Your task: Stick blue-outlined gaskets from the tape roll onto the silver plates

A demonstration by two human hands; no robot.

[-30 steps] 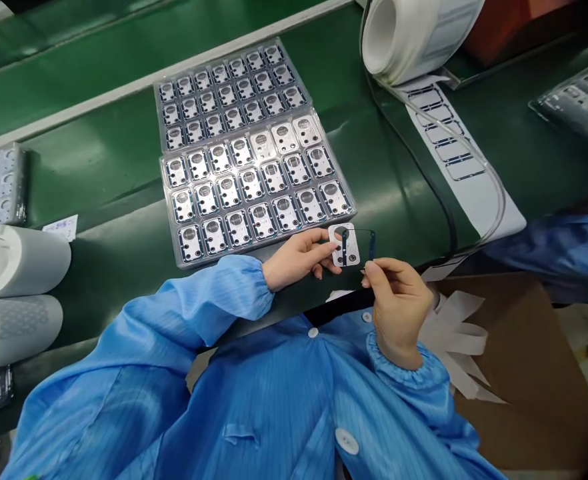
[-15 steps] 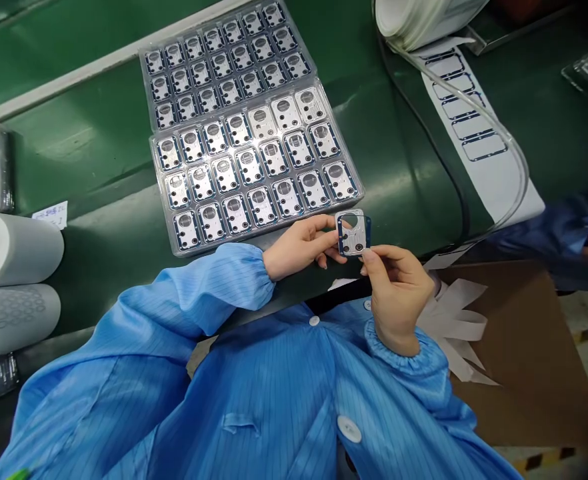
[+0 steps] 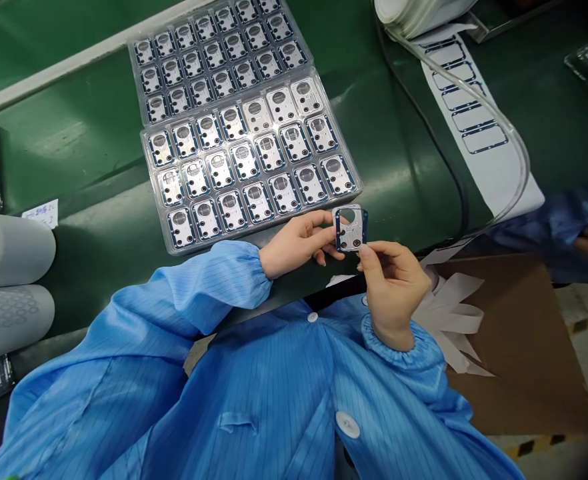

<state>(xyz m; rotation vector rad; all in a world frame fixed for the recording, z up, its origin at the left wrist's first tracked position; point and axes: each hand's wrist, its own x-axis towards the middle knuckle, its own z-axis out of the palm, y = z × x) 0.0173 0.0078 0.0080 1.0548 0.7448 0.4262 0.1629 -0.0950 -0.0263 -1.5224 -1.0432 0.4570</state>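
Head view: both hands meet at the near edge of the green bench [image 3: 84, 140]. Left hand [image 3: 297, 243] pinches a small blue-framed plate [image 3: 351, 228] by its 9 o'clock side; right hand [image 3: 391, 283] grips its 6 o'clock edge with thumb and forefinger. Its long axis runs 12 to 6. A clear tray [image 3: 251, 160] of matching plates lies at 11 o'clock, nearer the left hand. A sticker strip [image 3: 479, 120] lies at 2 o'clock.

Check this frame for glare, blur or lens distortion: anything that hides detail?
Head view: overhead light glares off the clear blister tray, washing out its middle cells; the part between the left hand and right hand is sharp; the co-worker's sleeve at the right edge is soft; straight edges bow from the wide lens.
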